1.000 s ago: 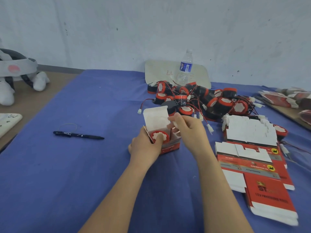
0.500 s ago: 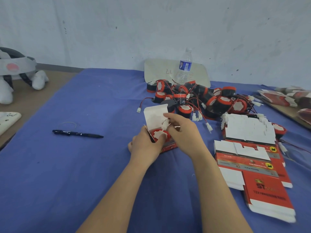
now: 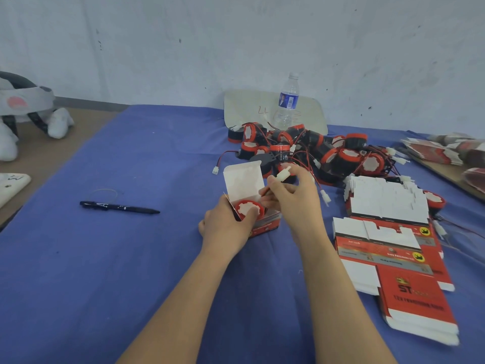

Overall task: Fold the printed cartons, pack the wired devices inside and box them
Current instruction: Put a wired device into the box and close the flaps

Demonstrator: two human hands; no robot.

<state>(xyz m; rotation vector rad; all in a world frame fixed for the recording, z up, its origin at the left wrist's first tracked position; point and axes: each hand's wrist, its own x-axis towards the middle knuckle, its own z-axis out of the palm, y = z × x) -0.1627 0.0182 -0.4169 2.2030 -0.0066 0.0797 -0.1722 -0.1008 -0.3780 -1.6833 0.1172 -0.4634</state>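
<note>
Left hand (image 3: pixel 225 228) grips open red printed cardboard carton (image 3: pixel 266 224), thumb pinning round red plastic device (image 3: pixel 246 209); right hand (image 3: pixel 294 198) pinches white plastic plug (image 3: pixel 284 175): tuck it alongside

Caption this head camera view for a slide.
Left hand holds open red printed carton with red round device inside; right hand pinches its white plastic wire connector.

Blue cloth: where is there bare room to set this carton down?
Bare cloth lies between the pen and the left hand holding the carton, and left of the device pile up to the wall. Crowded on the right: that pile, flat cartons.
</note>
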